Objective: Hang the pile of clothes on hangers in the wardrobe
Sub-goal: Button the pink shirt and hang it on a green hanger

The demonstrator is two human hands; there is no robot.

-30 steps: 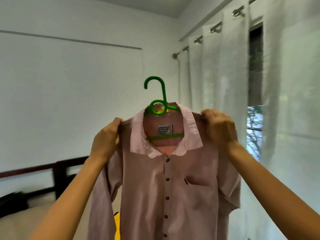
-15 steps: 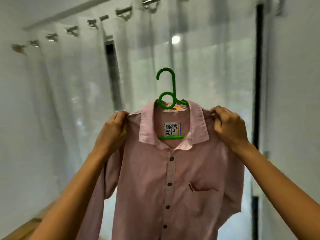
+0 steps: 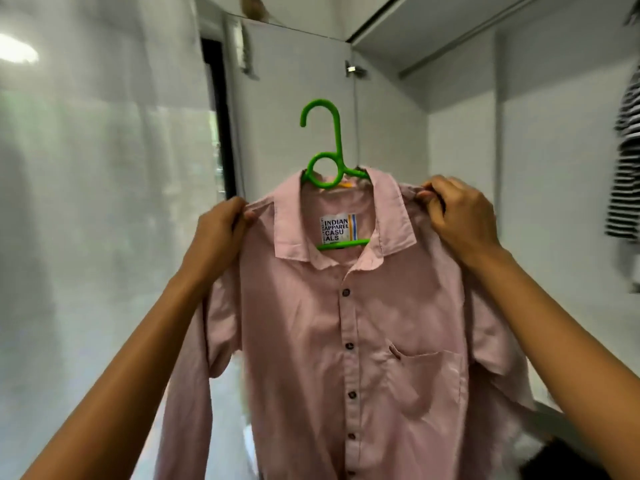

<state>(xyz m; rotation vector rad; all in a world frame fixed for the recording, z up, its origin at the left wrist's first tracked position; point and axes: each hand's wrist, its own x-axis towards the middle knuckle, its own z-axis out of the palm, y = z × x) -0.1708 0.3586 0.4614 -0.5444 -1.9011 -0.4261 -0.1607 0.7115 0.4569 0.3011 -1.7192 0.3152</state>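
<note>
Grip at shirt (image 3: 304, 341) shoulders, left hand (image 3: 221, 233), right hand (image 3: 457, 216), hanger (image 3: 337, 143) between

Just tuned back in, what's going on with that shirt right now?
A person holds a pink shirt up in front of them, already on a green hanger. The left hand and the right hand each pinch one shoulder of it. The hanger's hook is free in the air, not yet on anything. The open wardrobe is right behind it, with a striped garment hanging at the right edge.
</note>
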